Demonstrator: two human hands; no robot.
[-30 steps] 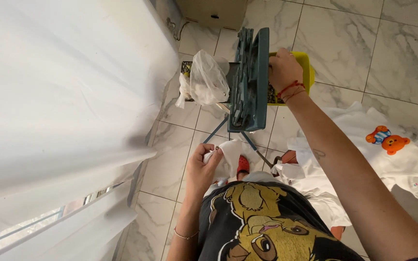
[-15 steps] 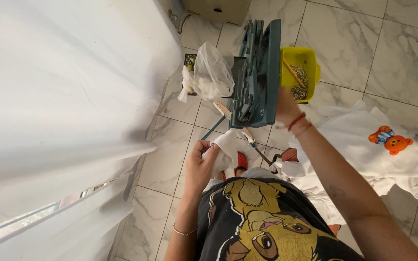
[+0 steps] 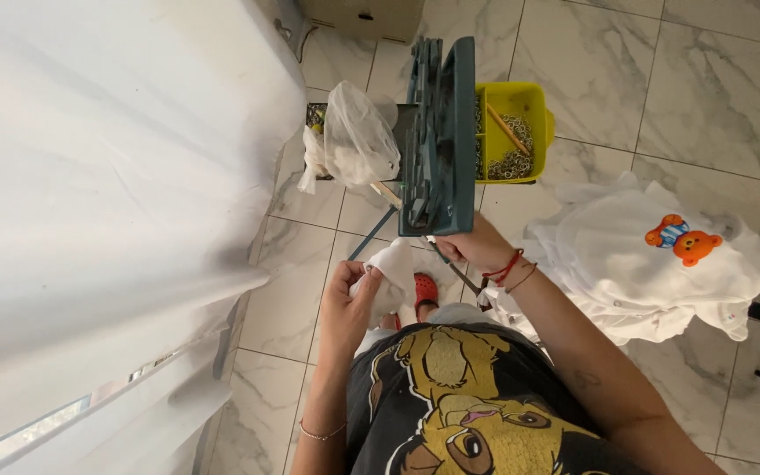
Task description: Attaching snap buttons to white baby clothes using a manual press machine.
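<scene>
— Gripping what?
— I'm pinching a small white cloth (image 3: 390, 266) in my left hand (image 3: 345, 303); my right hand (image 3: 472, 246) is closing around the teal press (image 3: 440, 132) at its base.
— Progress?
— Cloth isn't under the press yet; white garments (image 3: 653, 264) are lying on the floor

Marble-tile floor (image 3: 661, 79): heap of white garments (image 3: 653, 264) with bear patch at right, yellow tub (image 3: 543, 119) of small metal rings beside teal press stand (image 3: 440, 132), cardboard box (image 3: 362, 13) at top edge.
</scene>
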